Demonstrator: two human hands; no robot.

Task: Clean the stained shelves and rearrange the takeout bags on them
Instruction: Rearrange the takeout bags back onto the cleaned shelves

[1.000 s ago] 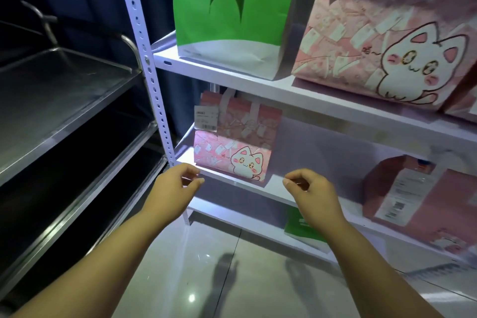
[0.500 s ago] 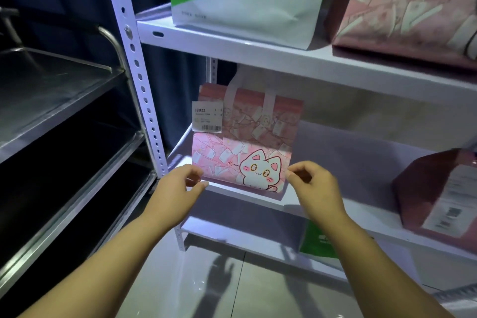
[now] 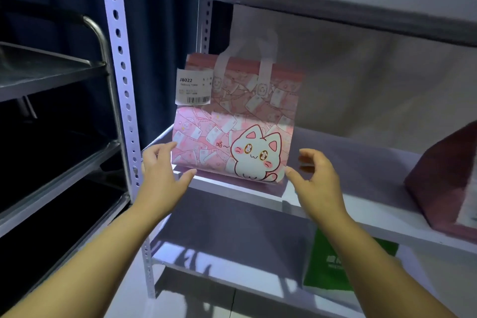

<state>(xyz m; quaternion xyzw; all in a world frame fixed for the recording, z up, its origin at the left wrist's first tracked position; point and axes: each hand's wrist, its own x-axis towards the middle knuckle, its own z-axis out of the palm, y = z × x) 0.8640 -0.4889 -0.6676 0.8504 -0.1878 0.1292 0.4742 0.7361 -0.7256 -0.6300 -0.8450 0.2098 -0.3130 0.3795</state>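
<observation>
Beside the bag [image 3: 232, 121], at nine and three o'clock, left hand [image 3: 162, 175] and right hand [image 3: 317, 181] have opened, empty. Lifting looks next.

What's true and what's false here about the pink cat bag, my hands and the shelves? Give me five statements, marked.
The pink cat bag stands upright on a shelf. True.
A white label sits at its upper left. True.
The left hand is at the bag's top. False: it is at the lower left corner.
The right hand holds a cloth. False: it is empty.
A green bag sits below that shelf. True.
</observation>
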